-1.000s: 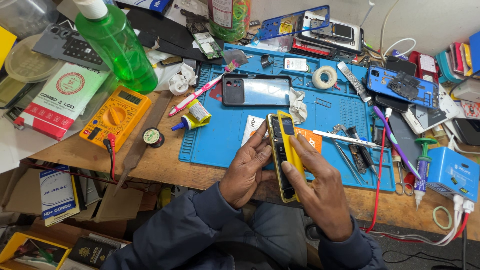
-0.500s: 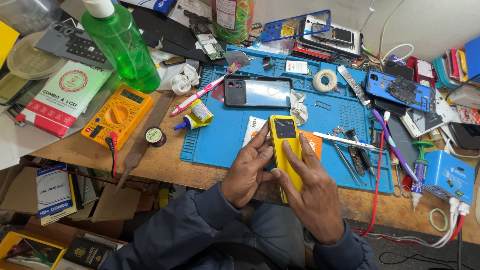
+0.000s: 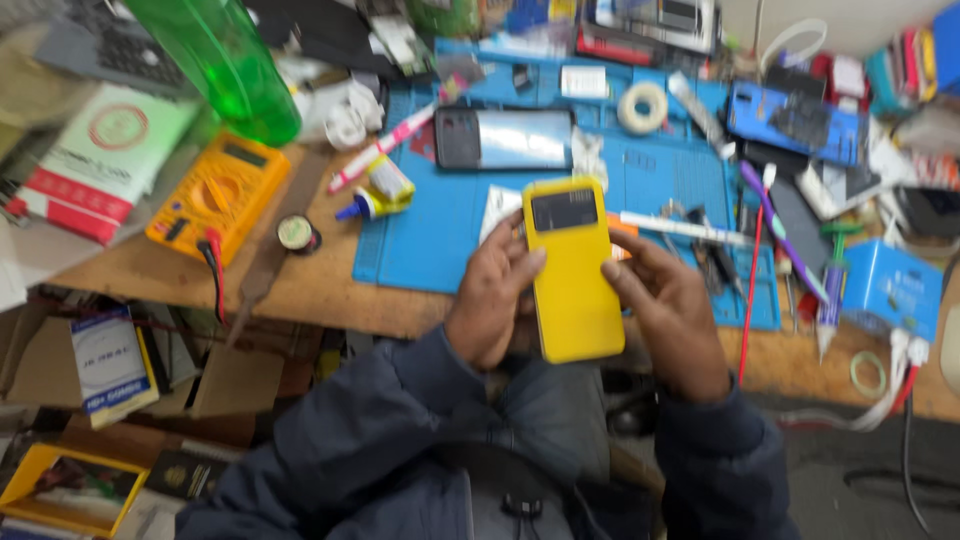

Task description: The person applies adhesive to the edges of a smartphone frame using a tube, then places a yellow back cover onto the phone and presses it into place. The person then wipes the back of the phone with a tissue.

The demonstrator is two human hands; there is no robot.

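Evidently, a yellow phone was held back-up above the counter's near edge, gripped between both hands. The left hand was clasped along its left side, the right hand along its right, fingers pressed to the rim. An inspecting or case-fitting step seemed under way; steady, even pressure would be needed next. A blue mat lay just beyond.

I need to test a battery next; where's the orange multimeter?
Head view, left side: the orange multimeter lies on the wooden bench, below the green bottle, left of the blue mat.
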